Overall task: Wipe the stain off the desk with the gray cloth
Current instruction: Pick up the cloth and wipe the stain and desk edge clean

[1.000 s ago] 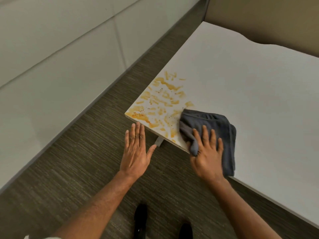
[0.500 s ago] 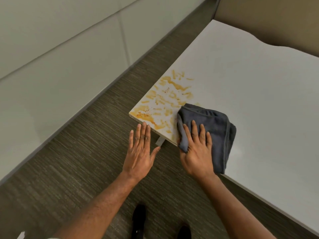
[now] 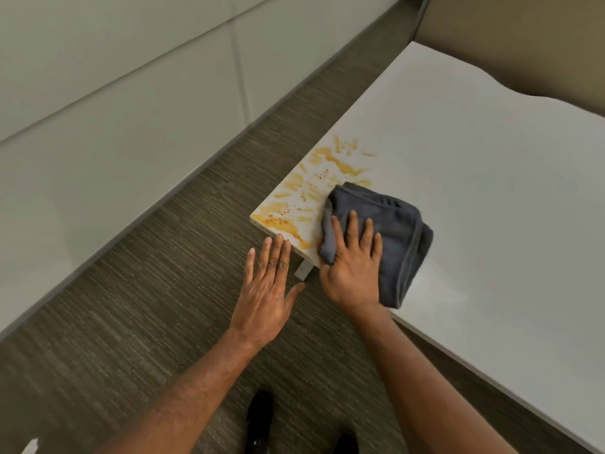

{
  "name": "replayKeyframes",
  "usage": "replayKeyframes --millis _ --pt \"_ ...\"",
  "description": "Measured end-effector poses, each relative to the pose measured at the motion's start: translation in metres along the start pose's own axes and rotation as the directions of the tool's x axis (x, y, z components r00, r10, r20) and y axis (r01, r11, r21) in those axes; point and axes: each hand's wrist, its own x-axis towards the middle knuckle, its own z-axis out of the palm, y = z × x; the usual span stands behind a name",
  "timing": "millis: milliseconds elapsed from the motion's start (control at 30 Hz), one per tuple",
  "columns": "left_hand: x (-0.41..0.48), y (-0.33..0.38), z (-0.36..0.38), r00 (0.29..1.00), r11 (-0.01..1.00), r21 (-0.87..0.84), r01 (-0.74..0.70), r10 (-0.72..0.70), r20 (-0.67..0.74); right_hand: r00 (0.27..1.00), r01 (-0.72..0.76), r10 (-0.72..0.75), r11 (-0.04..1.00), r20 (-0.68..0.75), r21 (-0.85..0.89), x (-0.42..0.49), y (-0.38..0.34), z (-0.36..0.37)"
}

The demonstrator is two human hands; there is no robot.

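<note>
An orange-yellow smeared stain [image 3: 304,198] covers the near left corner of the white desk [image 3: 474,191]. A folded gray cloth [image 3: 396,231] lies on the desk at the stain's right edge, covering part of it. My right hand [image 3: 353,267] presses flat on the cloth's near left part, fingers spread, thumb curled around its left fold. My left hand [image 3: 268,290] hovers flat and open just off the desk's front edge, fingertips close to the corner, holding nothing.
A pale panelled wall [image 3: 114,126] runs along the left, with striped brown carpet [image 3: 163,306] between it and the desk. A beige partition [image 3: 523,37] stands behind the desk. My black shoes [image 3: 262,417] show at the bottom, and a small bracket [image 3: 302,270] under the desk edge.
My right hand has slid the cloth leftward along the front edge over more of the stain. My left hand has stayed by the corner.
</note>
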Motion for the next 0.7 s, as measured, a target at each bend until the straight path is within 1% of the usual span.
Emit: replayKeyframes --millis 67,133,267,333,433,600,700 --pt "0.000 0.000 -0.002 1.000 1.000 -0.003 0.003 -0.003 0.008 0.996 0.083 -0.083 0.997 0.012 0.002 -0.018 0.003 0.002" --pt "0.000 0.002 -0.002 1.000 1.000 -0.011 0.014 -0.013 0.007 0.994 0.106 -0.106 0.994 0.021 0.003 -0.036 0.021 0.003" --pt "0.001 0.003 -0.001 1.000 1.000 -0.026 0.015 -0.016 -0.019 1.000 -0.028 0.028 1.000 -0.004 -0.007 -0.036 0.050 -0.002" --pt "0.001 0.002 -0.001 1.000 0.999 -0.043 0.010 -0.010 -0.015 0.997 -0.077 0.077 0.997 -0.017 0.001 -0.021 0.044 -0.003" --pt "0.001 0.001 0.000 1.000 0.999 -0.053 0.012 -0.013 -0.009 0.996 -0.089 0.089 0.996 -0.030 0.010 0.004 0.024 -0.001" --pt "0.000 0.001 0.001 1.000 0.999 -0.048 0.011 -0.011 -0.005 1.000 0.010 -0.010 1.000 -0.003 -0.029 0.023 -0.011 0.002" --pt "0.000 0.000 0.001 1.000 0.999 -0.051 0.005 -0.005 0.004 0.997 0.071 -0.070 0.996 0.020 -0.060 0.021 -0.020 0.003"
